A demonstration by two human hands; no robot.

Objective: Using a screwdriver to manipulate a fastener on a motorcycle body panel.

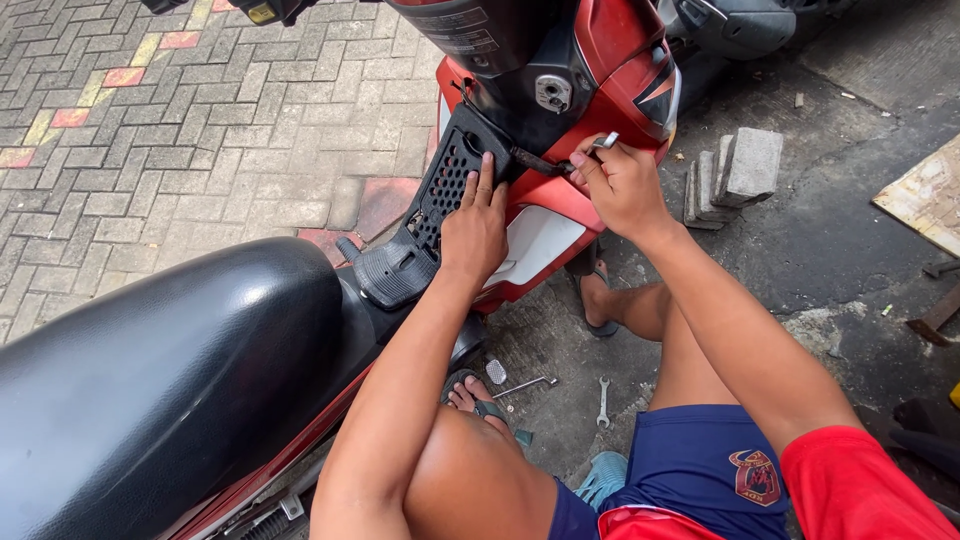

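From the head view, the left hand [473,232] is pressing flat, fingers spread, on the black perforated plastic scooter panel [432,205]; the right hand [622,185] is gripping a slim metal tool [560,160]. The panel likely feels light, stiff, best held by its edges.

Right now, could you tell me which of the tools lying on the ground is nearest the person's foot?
The bent metal tool, lying beside the sandalled foot. The open-ended wrench lies farther out on the concrete.
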